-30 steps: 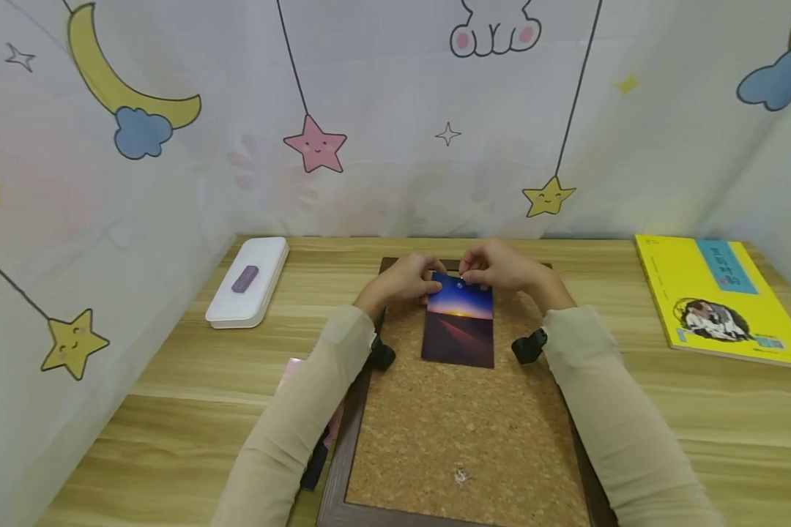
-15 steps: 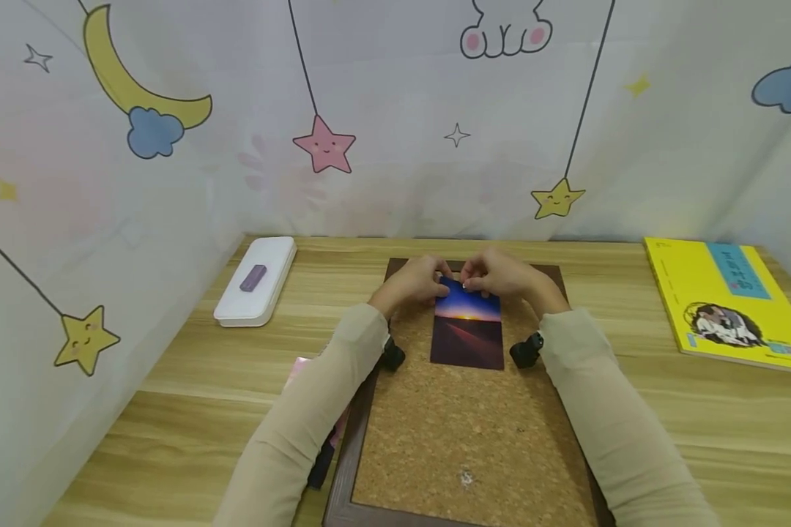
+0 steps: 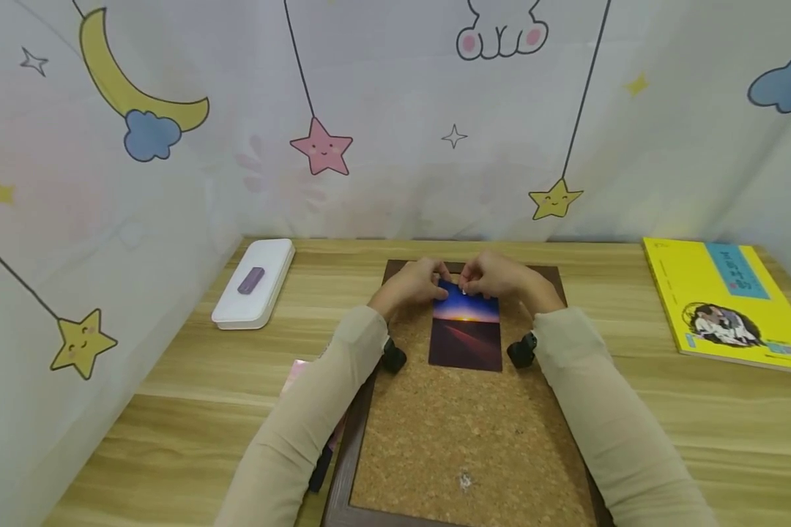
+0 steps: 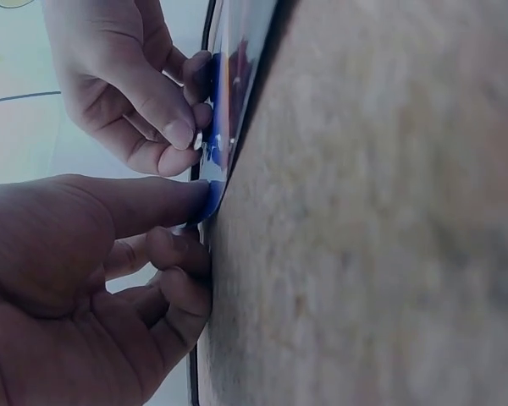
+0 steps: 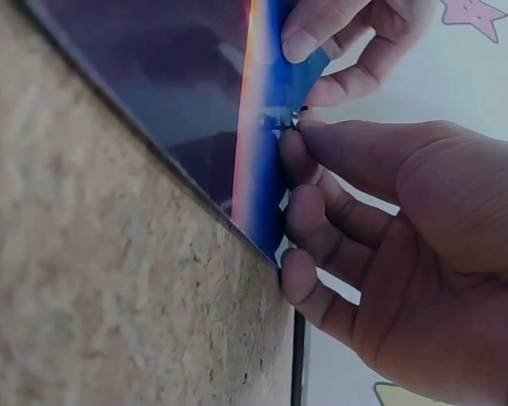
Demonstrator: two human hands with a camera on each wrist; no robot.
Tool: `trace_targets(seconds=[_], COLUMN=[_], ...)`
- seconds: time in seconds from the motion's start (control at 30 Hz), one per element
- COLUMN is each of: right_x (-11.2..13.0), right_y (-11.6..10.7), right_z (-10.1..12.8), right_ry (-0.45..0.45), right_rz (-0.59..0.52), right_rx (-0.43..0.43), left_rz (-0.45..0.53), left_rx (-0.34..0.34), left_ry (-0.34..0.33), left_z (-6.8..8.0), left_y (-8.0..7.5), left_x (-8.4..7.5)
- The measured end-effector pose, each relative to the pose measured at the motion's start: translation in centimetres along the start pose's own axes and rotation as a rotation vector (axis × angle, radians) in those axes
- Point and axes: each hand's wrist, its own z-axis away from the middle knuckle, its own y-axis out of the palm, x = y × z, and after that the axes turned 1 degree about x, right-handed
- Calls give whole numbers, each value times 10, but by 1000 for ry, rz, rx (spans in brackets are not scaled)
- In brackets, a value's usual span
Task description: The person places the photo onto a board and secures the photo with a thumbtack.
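A sunset photo (image 3: pixel 466 342) lies at the top of a cork board (image 3: pixel 468 432) with a dark brown frame. My left hand (image 3: pixel 411 285) pinches the photo's top left corner between thumb and fingers, and in the left wrist view that corner bends up a little. Thumb and index finger of my right hand (image 3: pixel 497 278) pinch a small shiny push pin (image 5: pixel 296 121) at the middle of the photo's upper edge. The other right fingertips touch the photo's edge. The pin's point is too small to make out.
A small clear, shiny cluster (image 3: pixel 465 480) sits low on the cork. To the left is a white case (image 3: pixel 253 304) bearing a purple block (image 3: pixel 251 280). A yellow book (image 3: pixel 732 307) lies right. Something pink (image 3: pixel 295 373) shows partly under the left sleeve. A printed curtain stands behind.
The head view has shifted slightly. My right hand has kept the pin at the photo's upper edge and moved marginally; the left hand's grip on the corner looks the same.
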Motion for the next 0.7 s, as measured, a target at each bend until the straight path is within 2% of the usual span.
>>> trace_targets(seconds=[0.13, 0.37, 0.57, 0.7], right_x=[1, 1, 3, 3], right_y=[1, -1, 1, 2], right_z=[-1, -3, -6, -6], right_ry=[39, 51, 68, 80], right_rz=[-5, 40, 104, 107], right_rx=[4, 9, -24, -35], left_rz=[12, 22, 28, 35], left_rx=[6, 13, 15, 13], left_ry=[-17, -11, -25, -27], left_z=[-1, -2, -3, -2], left_y=[1, 0, 0, -1], left_x=[0, -1, 0, 1])
